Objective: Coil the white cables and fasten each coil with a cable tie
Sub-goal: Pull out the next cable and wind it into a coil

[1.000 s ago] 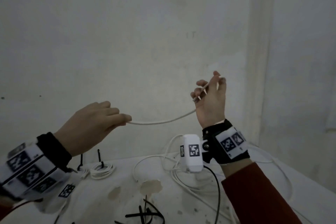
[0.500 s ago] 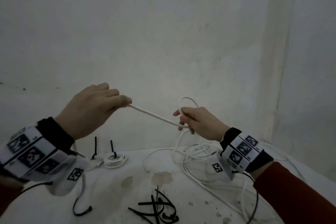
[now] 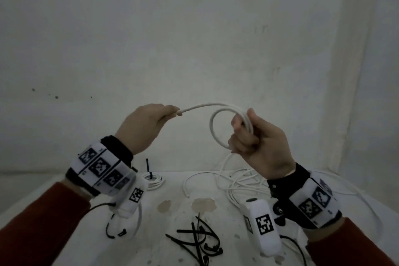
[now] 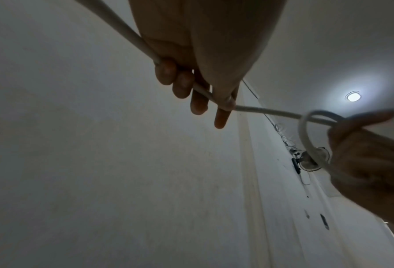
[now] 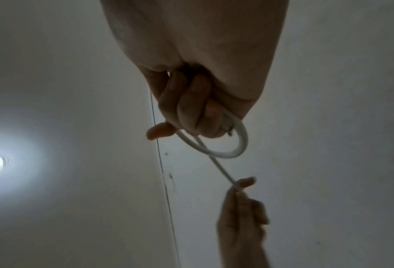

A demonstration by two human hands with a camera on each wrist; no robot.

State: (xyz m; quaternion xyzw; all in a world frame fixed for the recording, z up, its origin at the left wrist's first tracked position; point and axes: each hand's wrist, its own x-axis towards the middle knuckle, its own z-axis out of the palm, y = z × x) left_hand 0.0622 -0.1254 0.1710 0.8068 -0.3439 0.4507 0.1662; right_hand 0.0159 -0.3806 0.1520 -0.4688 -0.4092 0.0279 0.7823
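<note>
Bare grey walls behind, and a stained white tabletop [image 3: 71, 196] below, strewn with loose white cable and a heap of black cable ties [image 3: 195, 242]. One finished coil [image 3: 153, 180] sits tied at the back.

Up in the air, the right hand [image 3: 260, 142] curls its fingers round a small loop of white cable [image 3: 216, 134], thumb up, clamping the turns against the palm. The left hand [image 3: 143, 128] pinches the run of the same cable between thumb and fingertips, feeding it across in a shallow arch. The rest of that cable trails down from the right hand into the tangle [image 3: 244, 181] on the tabletop.

Coiling is only just under way, I'd say: a turn or two, no tie on it yet.

The risk now? That loop looks springy. If the right hand eases its hold to take the next turn, the turns could pop open. And the trailing end runs through that tangle, so a snag could jerk the coil loose.
</note>
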